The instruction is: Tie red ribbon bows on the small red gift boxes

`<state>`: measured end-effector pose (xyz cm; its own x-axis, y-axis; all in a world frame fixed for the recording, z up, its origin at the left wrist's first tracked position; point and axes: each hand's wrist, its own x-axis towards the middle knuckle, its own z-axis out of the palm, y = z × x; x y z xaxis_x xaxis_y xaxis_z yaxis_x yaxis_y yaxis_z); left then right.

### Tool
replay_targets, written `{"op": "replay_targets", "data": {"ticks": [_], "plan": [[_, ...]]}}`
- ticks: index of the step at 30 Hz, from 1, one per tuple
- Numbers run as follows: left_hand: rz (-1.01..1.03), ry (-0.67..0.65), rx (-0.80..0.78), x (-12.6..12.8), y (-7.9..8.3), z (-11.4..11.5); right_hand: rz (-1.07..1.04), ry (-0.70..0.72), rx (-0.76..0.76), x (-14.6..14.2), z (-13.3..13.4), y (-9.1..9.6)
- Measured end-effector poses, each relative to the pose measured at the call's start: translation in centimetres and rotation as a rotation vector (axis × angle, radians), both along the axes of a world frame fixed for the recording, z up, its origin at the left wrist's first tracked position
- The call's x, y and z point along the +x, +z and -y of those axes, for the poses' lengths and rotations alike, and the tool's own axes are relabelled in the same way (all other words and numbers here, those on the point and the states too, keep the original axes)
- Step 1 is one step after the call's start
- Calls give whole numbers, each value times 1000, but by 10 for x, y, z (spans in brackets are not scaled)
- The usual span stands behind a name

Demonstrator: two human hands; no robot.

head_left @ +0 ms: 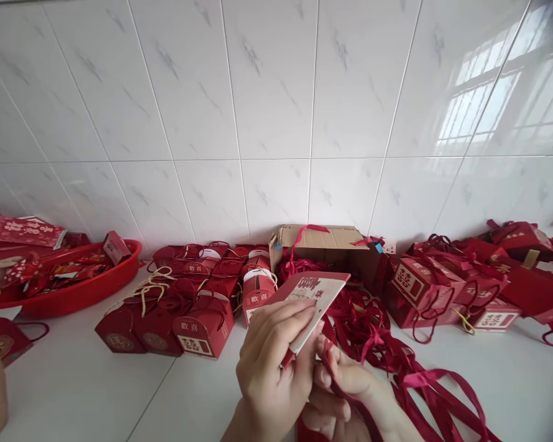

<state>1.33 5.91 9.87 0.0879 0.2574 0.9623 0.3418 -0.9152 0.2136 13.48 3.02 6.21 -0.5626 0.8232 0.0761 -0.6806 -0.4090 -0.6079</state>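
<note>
Left hand [274,353]: card [325,298]; right hand [352,377]: ribbon [335,385].

In front of the cardboard box [325,236], a bare left hand [275,353] and a bare right hand [357,379] are seen, with bare wrists.

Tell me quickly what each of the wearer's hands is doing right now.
Left hand: closed, holding a red-and-white box.
Right hand: closed, pinching a dark red ribbon.
</note>
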Motion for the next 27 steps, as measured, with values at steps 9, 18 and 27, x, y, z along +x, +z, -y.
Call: {"op": "replay_targets", "data": {"ticks": [9, 18, 27], "plan": [[-1, 29, -19, 2, 3, 1, -21, -154, 17, -11, 2, -2], [145, -146, -502, -3, 6, 3, 271, -871, 492, 18, 14, 10], [12, -308, -526, 1, 10, 15, 844, -1388, 922, 34, 15, 17]]}}
